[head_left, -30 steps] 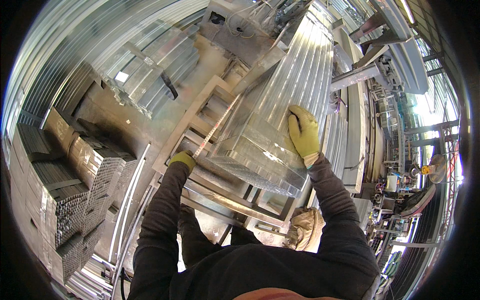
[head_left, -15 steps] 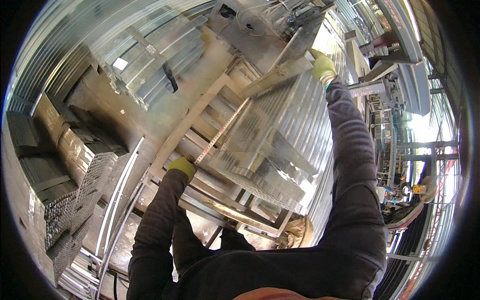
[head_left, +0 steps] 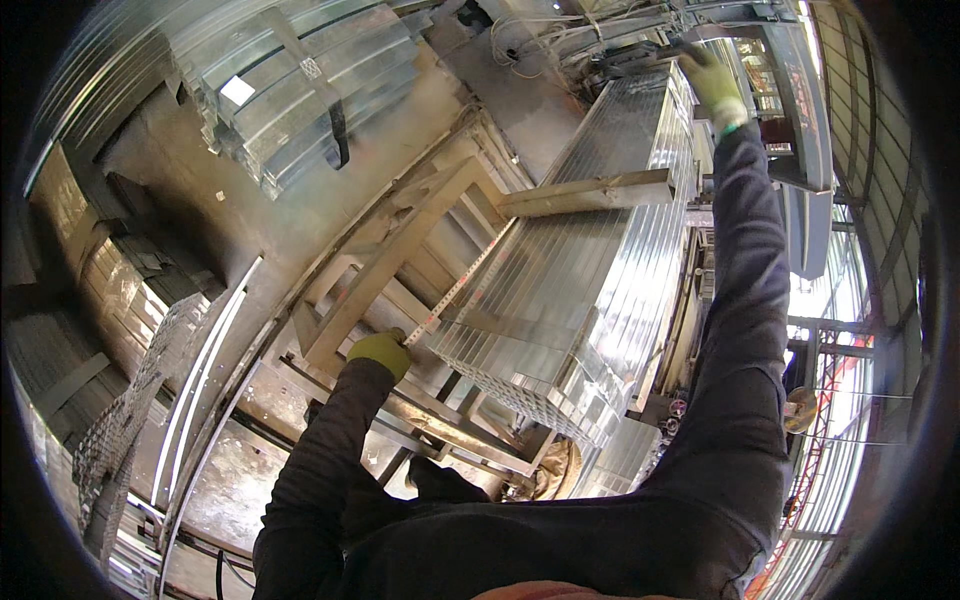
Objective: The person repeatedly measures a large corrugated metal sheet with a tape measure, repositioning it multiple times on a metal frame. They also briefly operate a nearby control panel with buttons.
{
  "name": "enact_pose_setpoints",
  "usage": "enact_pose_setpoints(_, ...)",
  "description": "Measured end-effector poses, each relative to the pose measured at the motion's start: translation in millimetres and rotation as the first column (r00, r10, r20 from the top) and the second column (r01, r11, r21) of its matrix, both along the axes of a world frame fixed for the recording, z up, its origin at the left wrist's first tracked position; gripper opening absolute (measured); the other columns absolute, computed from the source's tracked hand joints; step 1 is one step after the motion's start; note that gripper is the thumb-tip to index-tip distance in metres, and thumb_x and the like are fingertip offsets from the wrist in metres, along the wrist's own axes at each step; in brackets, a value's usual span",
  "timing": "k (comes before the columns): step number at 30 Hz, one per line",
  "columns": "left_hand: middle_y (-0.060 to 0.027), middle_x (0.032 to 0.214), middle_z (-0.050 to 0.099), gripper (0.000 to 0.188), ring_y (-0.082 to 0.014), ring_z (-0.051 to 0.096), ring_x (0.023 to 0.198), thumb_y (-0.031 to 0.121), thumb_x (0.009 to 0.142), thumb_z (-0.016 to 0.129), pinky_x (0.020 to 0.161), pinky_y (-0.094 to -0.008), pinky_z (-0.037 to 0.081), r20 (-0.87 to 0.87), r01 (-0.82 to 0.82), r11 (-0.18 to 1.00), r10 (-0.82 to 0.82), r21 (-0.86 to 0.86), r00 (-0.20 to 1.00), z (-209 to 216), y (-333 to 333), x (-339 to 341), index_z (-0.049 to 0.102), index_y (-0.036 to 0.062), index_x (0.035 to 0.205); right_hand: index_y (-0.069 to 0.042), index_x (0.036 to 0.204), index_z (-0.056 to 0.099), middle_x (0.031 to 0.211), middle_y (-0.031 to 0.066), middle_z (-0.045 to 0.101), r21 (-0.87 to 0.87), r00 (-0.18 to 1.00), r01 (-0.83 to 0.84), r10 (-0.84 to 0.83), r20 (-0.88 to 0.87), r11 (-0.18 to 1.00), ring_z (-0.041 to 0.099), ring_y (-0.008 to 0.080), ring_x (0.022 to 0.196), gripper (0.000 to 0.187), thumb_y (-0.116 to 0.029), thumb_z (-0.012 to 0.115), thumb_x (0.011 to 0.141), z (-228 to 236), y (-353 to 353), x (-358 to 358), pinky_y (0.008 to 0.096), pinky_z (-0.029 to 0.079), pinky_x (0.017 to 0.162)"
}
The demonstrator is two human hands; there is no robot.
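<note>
My left hand (head_left: 380, 355), in a yellow-green glove, is closed around the near end of a tape measure (head_left: 455, 295). Its pale blade runs away along the left edge of a bundle of shiny metal tubes (head_left: 590, 260). Across that bundle lies a metal bar (head_left: 590, 195), its left end at the corner of a metal frame (head_left: 430, 215). My right hand (head_left: 712, 80), gloved too, is raised past the bar's right end, apart from it. Its fingers look stretched out, though somewhat blurred, and I see nothing in them.
Another strapped stack of metal profiles (head_left: 300, 80) stands at the far left. Perforated metal pieces (head_left: 130, 420) and long white strips (head_left: 205, 385) are at the left. A brown cloth or sack (head_left: 557, 468) hangs near my body. Cables (head_left: 530, 50) lie at the back.
My right hand has come off the bar's end and moved up and right. The bar now rests across the tube bundle. My left hand stays on the tape measure.
</note>
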State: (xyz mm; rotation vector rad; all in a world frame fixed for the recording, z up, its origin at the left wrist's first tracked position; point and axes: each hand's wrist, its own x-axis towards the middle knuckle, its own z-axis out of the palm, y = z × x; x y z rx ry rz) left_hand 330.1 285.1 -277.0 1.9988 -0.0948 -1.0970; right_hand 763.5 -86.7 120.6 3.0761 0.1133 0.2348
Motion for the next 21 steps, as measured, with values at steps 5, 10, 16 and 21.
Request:
enact_pose_setpoints(5,-0.0204,0.118,0.071,0.038,-0.0408,0.067,0.111,0.035,0.090,0.060,0.096,-0.0502,0.052,-0.020,0.085,0.995,-0.084,0.045,0.996,3,-2,4,0.069,0.0146,0.121,-0.006,0.114,0.073,0.113,0.0179,0.073,-0.458,0.801,-0.459,0.131,-0.584,0.762,0.070,0.0372,0.105,0.034,-0.030,0.065,0.091,-192,84,24,0.0449,0.055,0.088)
enact_pose_setpoints(10,-0.0219,0.107,0.073,0.041,-0.0393,0.069,0.104,0.036,0.091,0.055,0.091,-0.0500,0.054,0.048,0.047,0.999,-0.046,-0.019,0.998,-2,-3,2,0.069,0.0099,0.118,-0.002,0.119,0.072,0.125,0.0211,0.068,-0.559,0.387,-0.544,-0.404,-0.829,0.625,0.069,0.0367,0.106,0.040,-0.028,0.065,0.090,-360,45,-12,0.0461,0.053,0.092)
enact_pose_setpoints(16,-0.0201,0.097,0.073,0.032,-0.0395,0.071,0.094,0.031,0.091,0.053,0.082,-0.0537,0.055,0.128,-0.033,0.995,0.046,-0.098,0.991,-6,-4,-9,0.068,0.0097,0.109,-0.004,0.118,0.073,0.123,0.0160,0.070,-0.638,0.370,-0.325,-0.527,-0.765,0.698,0.069,0.0314,0.104,0.043,-0.032,0.071,0.085,-392,14,-43,0.0437,0.053,0.091)
enact_pose_setpoints(21,-0.0194,0.093,0.073,0.033,-0.0402,0.071,0.089,0.031,0.092,0.052,0.078,-0.0545,0.056,0.146,-0.020,0.992,0.039,-0.128,0.989,-5,0,-9,0.068,0.0079,0.109,-0.005,0.118,0.073,0.122,0.0163,0.070,-0.648,0.410,-0.383,-0.507,-0.758,0.659,0.069,0.0318,0.104,0.041,-0.032,0.068,0.087,-396,22,-53,0.0443,0.053,0.091)
